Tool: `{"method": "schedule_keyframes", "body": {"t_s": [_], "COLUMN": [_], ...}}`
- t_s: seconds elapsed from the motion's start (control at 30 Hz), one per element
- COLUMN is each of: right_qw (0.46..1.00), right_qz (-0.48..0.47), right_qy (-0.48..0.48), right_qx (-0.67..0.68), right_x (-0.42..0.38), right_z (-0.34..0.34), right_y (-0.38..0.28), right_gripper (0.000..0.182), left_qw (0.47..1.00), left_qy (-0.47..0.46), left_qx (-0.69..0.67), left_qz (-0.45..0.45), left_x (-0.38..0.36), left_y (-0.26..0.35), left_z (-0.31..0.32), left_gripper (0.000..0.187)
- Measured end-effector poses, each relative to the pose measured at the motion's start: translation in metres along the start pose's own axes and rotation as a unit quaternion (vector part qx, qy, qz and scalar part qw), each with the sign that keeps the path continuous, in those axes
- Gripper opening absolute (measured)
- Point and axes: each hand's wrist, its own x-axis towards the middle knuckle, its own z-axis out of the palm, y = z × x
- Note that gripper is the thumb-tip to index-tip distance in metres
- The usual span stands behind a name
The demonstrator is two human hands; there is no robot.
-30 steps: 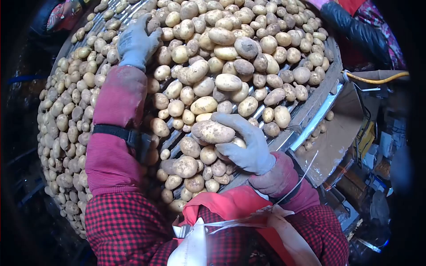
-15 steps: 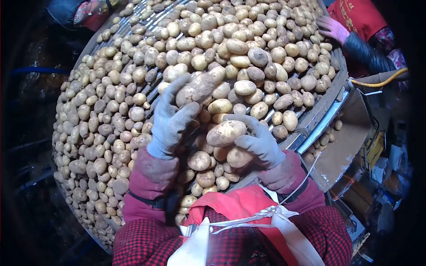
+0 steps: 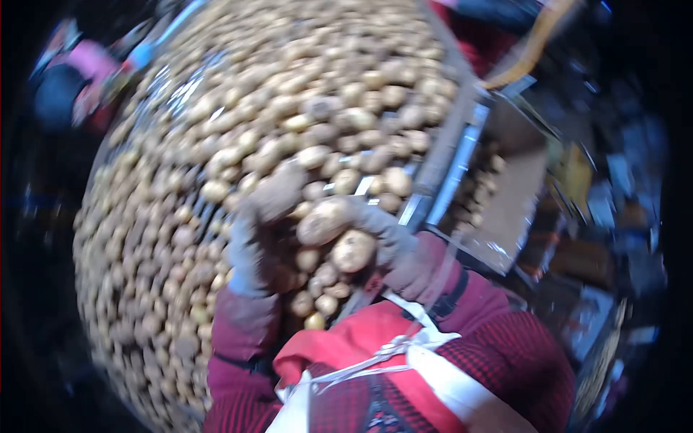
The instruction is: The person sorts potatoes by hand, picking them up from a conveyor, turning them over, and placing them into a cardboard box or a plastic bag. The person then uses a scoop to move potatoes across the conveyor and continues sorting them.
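Many potatoes (image 3: 155,267) cover a wide slatted surface, and the view is smeared by motion. My left hand (image 3: 249,249), in a grey glove, holds a large dirt-covered potato (image 3: 280,192) above the pile. In a matching glove, my right hand (image 3: 382,227) has its fingers round a pale potato (image 3: 325,221). Another round potato (image 3: 354,250) lies against the underside of that hand; whether it is gripped too is unclear. Smaller potatoes (image 3: 327,273) show between my forearms.
An open cardboard box (image 3: 514,191) with potatoes in it stands at the right, beyond the metal edge (image 3: 457,169). A yellow hose (image 3: 530,54) crosses the upper right. Co-workers are at the upper left (image 3: 86,79) and upper right (image 3: 476,29).
The view has swung to the right and blurred, so the box and edge sit further left. Both hands still hold potatoes and appear lower and closer together.
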Motion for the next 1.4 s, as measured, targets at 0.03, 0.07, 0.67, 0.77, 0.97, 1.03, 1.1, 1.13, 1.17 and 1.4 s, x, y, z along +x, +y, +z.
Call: {"method": "schedule_keyframes", "body": {"t_s": [0.03,0.07,0.67,0.77,0.97,1.03,1.1,1.13,1.17,1.4], "right_qw": [1.0,0.996,0.645,0.652,0.902,0.847,0.868,0.956,0.97,0.989], "right_qz": [-0.026,-0.083,-0.358,-0.459,-0.317,-0.349,-0.322,-0.171,-0.163,-0.082], "right_qy": [0.001,-0.024,0.642,0.546,0.086,0.031,-0.037,-0.021,-0.023,-0.042], "right_qx": [-0.01,0.011,-0.207,-0.257,-0.281,-0.399,-0.376,-0.239,-0.18,-0.112], "right_x": [-0.009,-0.008,-0.284,-0.233,-0.054,-0.006,0.023,0.022,0.028,0.057], "right_z": [-0.01,-0.038,-0.299,-0.251,-0.078,-0.058,-0.047,-0.029,-0.028,-0.042], "right_y": [-0.001,0.008,-0.042,-0.052,-0.036,-0.013,0.005,0.008,0.013,0.037], "right_gripper": [0.036,0.039,0.051,0.056,0.062,0.061,0.058,0.054,0.046,0.045], "left_qw": [0.999,0.993,0.98,0.989,0.845,0.76,0.711,0.695,0.687,0.627], "left_qy": [0.014,0.054,0.056,0.065,-0.079,-0.106,-0.117,-0.123,-0.115,-0.122], "left_qx": [-0.006,-0.021,0.191,0.131,0.454,0.558,0.594,0.605,0.6,0.659], "left_qz": [-0.047,-0.104,-0.029,-0.019,0.271,0.317,0.359,0.368,0.394,0.396], "left_x": [-0.004,-0.005,-0.014,-0.023,-0.028,-0.034,-0.036,-0.037,-0.036,-0.031], "left_y": [0.009,0.007,0.005,0.009,0.007,0.02,0.025,0.022,0.019,0.017], "left_z": [0.016,0.015,0.017,0.032,0.026,0.036,0.043,0.04,0.038,0.028], "left_gripper": [0.065,0.064,0.048,0.068,0.076,0.077,0.074,0.075,0.073,0.062]}}
